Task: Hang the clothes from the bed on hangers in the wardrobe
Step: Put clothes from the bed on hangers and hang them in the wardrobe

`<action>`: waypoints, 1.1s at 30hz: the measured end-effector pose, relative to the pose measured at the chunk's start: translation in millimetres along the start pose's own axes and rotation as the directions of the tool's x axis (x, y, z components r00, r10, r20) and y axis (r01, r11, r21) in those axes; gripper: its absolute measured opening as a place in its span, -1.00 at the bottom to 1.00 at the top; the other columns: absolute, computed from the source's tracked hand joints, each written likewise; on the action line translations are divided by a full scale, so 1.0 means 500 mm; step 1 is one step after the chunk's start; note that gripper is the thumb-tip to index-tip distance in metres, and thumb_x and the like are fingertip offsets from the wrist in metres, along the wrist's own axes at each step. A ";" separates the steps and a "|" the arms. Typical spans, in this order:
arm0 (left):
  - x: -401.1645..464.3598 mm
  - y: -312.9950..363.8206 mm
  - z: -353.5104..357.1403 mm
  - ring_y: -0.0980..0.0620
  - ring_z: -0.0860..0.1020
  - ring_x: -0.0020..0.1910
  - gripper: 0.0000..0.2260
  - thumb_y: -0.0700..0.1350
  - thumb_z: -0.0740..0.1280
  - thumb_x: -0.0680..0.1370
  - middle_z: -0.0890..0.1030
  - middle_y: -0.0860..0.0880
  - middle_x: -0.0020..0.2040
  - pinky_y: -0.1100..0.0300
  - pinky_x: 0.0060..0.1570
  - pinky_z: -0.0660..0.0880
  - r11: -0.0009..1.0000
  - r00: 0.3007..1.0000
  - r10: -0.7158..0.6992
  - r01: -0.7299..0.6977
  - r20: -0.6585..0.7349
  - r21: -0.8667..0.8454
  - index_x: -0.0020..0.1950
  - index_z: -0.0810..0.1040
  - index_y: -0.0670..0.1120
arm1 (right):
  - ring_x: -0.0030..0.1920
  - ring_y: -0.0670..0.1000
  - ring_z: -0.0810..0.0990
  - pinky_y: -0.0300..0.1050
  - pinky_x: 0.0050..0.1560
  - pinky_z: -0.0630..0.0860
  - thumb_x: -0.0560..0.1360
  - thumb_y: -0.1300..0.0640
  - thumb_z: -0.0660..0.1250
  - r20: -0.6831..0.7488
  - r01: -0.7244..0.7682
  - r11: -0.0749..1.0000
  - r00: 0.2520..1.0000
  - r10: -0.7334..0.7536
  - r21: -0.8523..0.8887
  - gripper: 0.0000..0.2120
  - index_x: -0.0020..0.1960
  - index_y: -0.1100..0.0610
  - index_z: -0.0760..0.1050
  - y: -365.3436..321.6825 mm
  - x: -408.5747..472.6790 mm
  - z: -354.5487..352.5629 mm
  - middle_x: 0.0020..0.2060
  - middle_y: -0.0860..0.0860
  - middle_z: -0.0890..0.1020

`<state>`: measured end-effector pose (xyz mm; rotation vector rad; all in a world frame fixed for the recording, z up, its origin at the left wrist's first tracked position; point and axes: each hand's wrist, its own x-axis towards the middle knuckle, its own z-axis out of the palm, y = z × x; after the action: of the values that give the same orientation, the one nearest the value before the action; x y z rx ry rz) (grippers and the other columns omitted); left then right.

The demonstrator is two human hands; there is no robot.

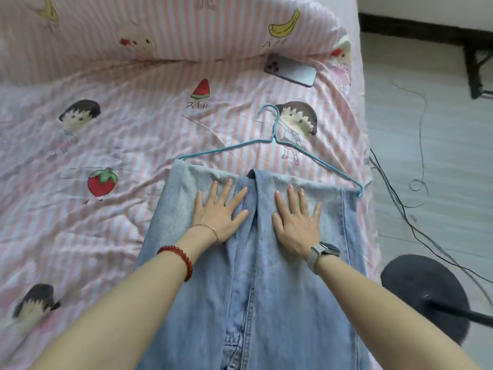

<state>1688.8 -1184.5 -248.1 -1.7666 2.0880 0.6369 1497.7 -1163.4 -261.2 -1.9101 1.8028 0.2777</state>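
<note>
Inspection runs from the left of the bed (80, 145) to the right.

Left: striped bedding with cartoon prints; no other garments show on this stretch of the bed.

Your left hand (217, 209) lies flat on the left leg of the jeans (266, 289), fingers spread and straight. Its grip is wide and holds nothing; it presses the denim down.

Centre: the jeans lie lengthwise on the bed, folded over the bottom bar of the blue wire hanger (274, 140). The fold sits right at the bar, and the hook points away from you. The hanger lies flat on the bedding, its right end sticking out past the denim.

Your right hand (297, 220) mirrors the left: flat on the right leg, fingers straight, grip wide, nothing held.

Right: a phone (290, 70) lies near the pillow, well apart from the work. Beyond the bed edge are cables and a round black stand base (418, 292) on the floor.

Assessment: the jeans appear mounted on the hanger, and you are smoothing them. Outstanding: lifting by the hook and carrying them to the wardrobe, which is not in view. Whether further clothes await cannot be told from this view.
</note>
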 end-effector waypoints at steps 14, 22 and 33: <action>-0.535 -0.226 -0.063 -0.05 0.00 0.50 -0.52 -0.01 0.03 0.58 0.06 -0.06 0.52 -0.13 0.41 -0.10 0.895 0.850 -0.420 0.331 -0.319 -0.298 0.51 0.07 0.04 | 0.50 0.10 -0.11 0.25 0.43 -0.11 0.59 0.03 0.03 -0.133 0.240 0.965 0.965 -0.226 0.102 -0.52 0.48 0.03 0.03 -0.391 -0.283 -0.120 0.50 0.05 0.04; -1.100 -0.453 0.002 -0.10 0.16 0.45 -0.56 -0.09 0.14 0.56 0.25 -0.09 0.46 -0.17 0.39 -0.03 0.581 0.422 -0.814 0.610 -0.400 -0.539 0.45 0.25 -0.05 | 0.44 0.07 0.15 0.06 0.39 0.05 0.58 0.04 0.04 -0.100 0.724 0.688 0.682 -0.724 -0.044 -0.60 0.39 0.08 0.26 -0.857 -0.616 -0.071 0.38 0.00 0.34; -1.814 -0.421 0.279 -0.16 0.62 -0.01 -0.66 -0.14 0.29 0.34 0.62 -0.17 0.04 -0.17 -0.12 0.54 -0.089 -0.337 -0.905 0.745 -0.258 -0.661 0.07 0.59 -0.20 | 0.21 0.19 0.47 0.05 0.18 0.41 0.44 0.13 0.08 0.101 0.948 -0.165 -0.199 -0.975 0.271 -0.62 0.10 0.23 0.55 -1.269 -1.226 0.183 0.15 0.15 0.54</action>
<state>2050.1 -379.8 80.9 -3.2686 -0.0050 -0.4762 2070.8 -580.6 83.6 -2.3726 -0.3755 -0.1533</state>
